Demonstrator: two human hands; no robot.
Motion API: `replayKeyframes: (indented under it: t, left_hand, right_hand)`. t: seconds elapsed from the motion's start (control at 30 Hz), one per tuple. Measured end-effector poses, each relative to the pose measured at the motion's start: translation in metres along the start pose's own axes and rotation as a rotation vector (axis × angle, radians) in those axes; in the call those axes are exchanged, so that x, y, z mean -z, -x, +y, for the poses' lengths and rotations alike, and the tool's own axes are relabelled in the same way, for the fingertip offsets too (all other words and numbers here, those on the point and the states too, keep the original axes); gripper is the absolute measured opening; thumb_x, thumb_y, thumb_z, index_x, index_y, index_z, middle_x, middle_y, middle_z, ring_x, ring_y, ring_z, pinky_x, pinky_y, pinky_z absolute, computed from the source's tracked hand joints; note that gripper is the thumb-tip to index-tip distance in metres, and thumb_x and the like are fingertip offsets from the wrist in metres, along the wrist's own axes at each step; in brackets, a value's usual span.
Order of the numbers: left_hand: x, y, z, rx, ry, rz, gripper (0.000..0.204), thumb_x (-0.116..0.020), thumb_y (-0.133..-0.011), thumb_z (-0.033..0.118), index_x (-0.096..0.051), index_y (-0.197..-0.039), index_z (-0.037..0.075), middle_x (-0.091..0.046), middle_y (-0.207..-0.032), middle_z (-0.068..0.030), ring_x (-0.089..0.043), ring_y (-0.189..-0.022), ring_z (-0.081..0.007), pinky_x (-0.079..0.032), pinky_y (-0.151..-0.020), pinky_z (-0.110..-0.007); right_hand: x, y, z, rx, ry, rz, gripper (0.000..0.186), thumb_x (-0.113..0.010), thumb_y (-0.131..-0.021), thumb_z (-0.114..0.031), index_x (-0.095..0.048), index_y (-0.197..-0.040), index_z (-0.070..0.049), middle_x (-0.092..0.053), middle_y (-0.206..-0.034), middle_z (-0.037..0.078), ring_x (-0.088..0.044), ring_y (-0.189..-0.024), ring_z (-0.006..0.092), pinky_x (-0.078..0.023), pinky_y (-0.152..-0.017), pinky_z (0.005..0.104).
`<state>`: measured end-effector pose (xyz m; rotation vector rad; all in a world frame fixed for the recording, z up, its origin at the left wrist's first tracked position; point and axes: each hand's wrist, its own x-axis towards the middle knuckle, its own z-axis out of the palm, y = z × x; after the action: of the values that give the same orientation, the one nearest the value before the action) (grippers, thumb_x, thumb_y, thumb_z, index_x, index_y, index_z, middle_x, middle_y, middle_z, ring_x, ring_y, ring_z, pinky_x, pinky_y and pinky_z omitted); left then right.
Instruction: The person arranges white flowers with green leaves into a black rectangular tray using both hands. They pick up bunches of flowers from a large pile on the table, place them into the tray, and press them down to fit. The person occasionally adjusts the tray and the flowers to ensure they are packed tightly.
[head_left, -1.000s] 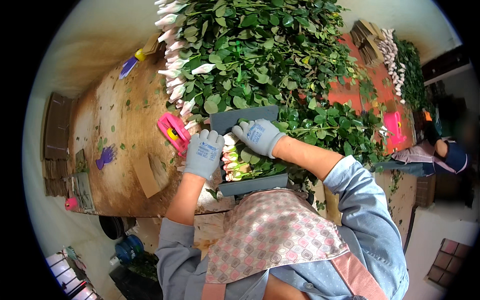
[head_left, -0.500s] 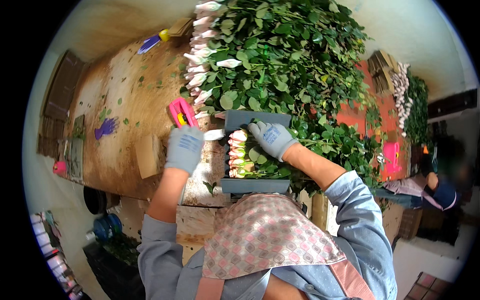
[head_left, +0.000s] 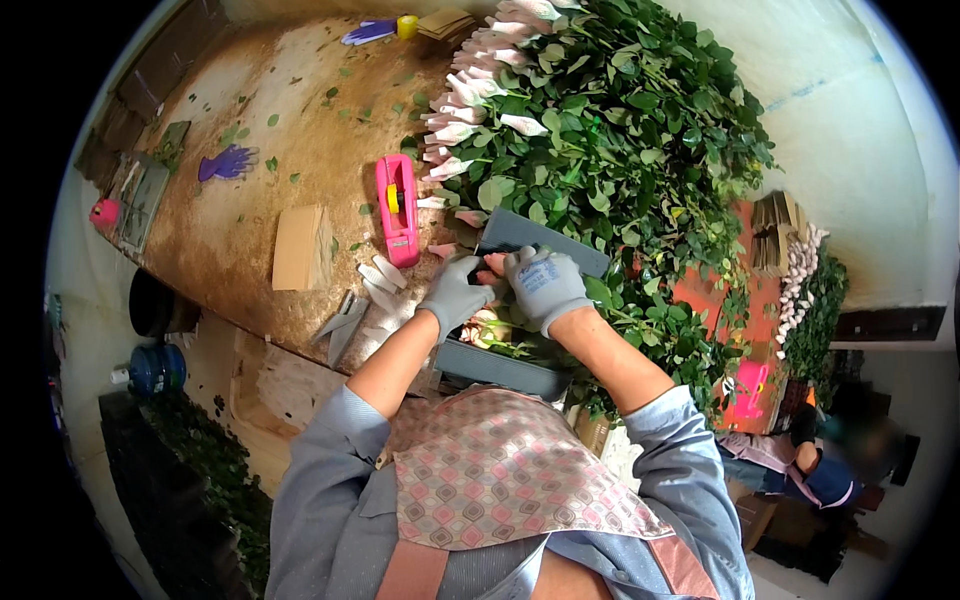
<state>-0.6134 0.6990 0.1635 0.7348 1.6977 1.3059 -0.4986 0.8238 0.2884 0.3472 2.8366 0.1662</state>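
Observation:
Both my hands wear grey gloves and meet over a dark grey trough [head_left: 545, 240] that sits tilted in front of me. Pink rose heads [head_left: 488, 330] lie in a row inside it, their green stems pointing right. At the trough's far end, my left hand [head_left: 455, 297] curls its fingers around a pink rose [head_left: 494, 263]. From the other side my right hand [head_left: 545, 287] closes on the same rose, just below its head; the fingertips are partly hidden. Several white bud sleeves [head_left: 382, 280] lie on the table left of my left hand.
A pink tape dispenser [head_left: 397, 210] stands beyond the sleeves, beside cardboard pieces [head_left: 302, 248]. A large heap of leafy rose stems [head_left: 620, 130] with white-sleeved buds [head_left: 460, 125] fills the far side. Purple gloves [head_left: 228, 163] lie at left. Another person [head_left: 800, 465] works at far right.
My left hand has moved right, from beside the trough to the roses, leaving a white sleeve on the table. The trough has turned askew. My view has shifted.

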Motion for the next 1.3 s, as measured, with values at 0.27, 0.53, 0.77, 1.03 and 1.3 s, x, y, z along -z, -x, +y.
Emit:
replayKeyframes:
  t: [0.27, 0.53, 0.77, 1.03, 1.3]
  left_hand:
    - [-0.013, -0.001, 0.008, -0.024, -0.197, 0.153, 0.021, -0.075, -0.074, 0.021, -0.068, -0.083, 0.004, -0.068, -0.094, -0.0127, -0.064, -0.081, -0.0256, -0.051, -0.078, -0.038]
    - [-0.012, 0.002, 0.003, 0.006, -0.167, 0.111, 0.027, -0.065, -0.074, 0.000, -0.069, -0.100, 0.000, -0.061, -0.111, -0.0140, -0.061, -0.103, -0.0266, -0.049, -0.093, -0.036]
    - [-0.008, 0.004, 0.006, 0.034, -0.030, 0.040, 0.034, -0.063, -0.072, -0.002, -0.068, -0.106, -0.002, -0.064, -0.108, -0.0132, -0.063, -0.100, -0.0264, -0.050, -0.093, -0.036]
    - [-0.008, 0.001, -0.001, 0.156, 0.099, -0.029, 0.021, -0.077, -0.077, 0.012, -0.070, -0.095, 0.002, -0.066, -0.088, -0.0023, -0.061, -0.081, -0.0114, -0.051, -0.073, -0.028]
    - [0.041, 0.037, 0.020, 0.025, 0.210, 0.298, 0.034, -0.072, -0.097, 0.022, -0.067, -0.123, 0.002, -0.068, -0.115, -0.0084, -0.063, -0.104, -0.0162, -0.051, -0.093, -0.030]
  right_hand:
    - [-0.020, 0.005, -0.003, 0.000, -0.054, 0.314, 0.014, -0.060, -0.095, -0.025, -0.060, -0.101, -0.011, -0.065, -0.092, 0.009, -0.069, -0.083, 0.0274, -0.056, -0.068, 0.0409]
    - [-0.029, 0.003, -0.009, -0.008, -0.034, 0.293, 0.021, -0.058, -0.098, -0.031, -0.065, -0.110, -0.016, -0.064, -0.090, 0.008, -0.069, -0.078, 0.0254, -0.054, -0.064, 0.0404]
    - [-0.041, 0.008, -0.011, -0.018, -0.054, 0.266, 0.023, -0.058, -0.093, -0.019, -0.064, -0.112, -0.008, -0.064, -0.099, 0.011, -0.069, -0.085, 0.0268, -0.056, -0.067, 0.0404]
    - [-0.042, 0.009, -0.009, -0.020, -0.079, 0.147, 0.027, -0.056, -0.094, -0.017, -0.064, -0.117, -0.006, -0.062, -0.111, 0.013, -0.067, -0.097, 0.0292, -0.056, -0.075, 0.0432]
    - [-0.051, 0.017, -0.009, -0.095, -0.249, 0.297, 0.037, -0.056, -0.093, -0.017, -0.062, -0.128, -0.006, -0.063, -0.108, 0.013, -0.066, -0.098, 0.0305, -0.055, -0.079, 0.0434]
